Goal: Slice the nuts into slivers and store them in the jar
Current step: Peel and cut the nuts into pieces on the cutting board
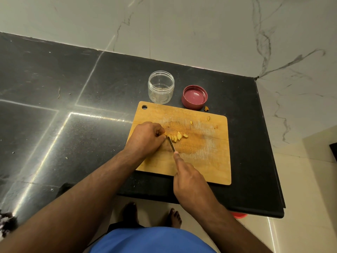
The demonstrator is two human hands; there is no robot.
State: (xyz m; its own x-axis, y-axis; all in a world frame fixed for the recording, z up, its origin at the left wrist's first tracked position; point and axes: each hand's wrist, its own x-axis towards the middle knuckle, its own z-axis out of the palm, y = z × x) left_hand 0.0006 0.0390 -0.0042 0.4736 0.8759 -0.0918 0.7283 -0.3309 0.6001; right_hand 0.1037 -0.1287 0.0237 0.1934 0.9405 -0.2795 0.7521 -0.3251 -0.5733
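Note:
A wooden cutting board lies on the black counter. My left hand pinches a nut against the board with curled fingers; the nut itself is mostly hidden under my fingertips. Pale nut slivers lie in a short row just right of those fingers. My right hand grips a knife, index finger stretched along the spine, the blade tip down beside my left fingertips. A clear plastic jar stands open behind the board, almost empty. Its maroon lid lies upside down to the right.
A few stray nut pieces lie on the board's far right part, and one crumb on the counter by the lid. The counter's front edge runs just below the board. A marble wall rises behind.

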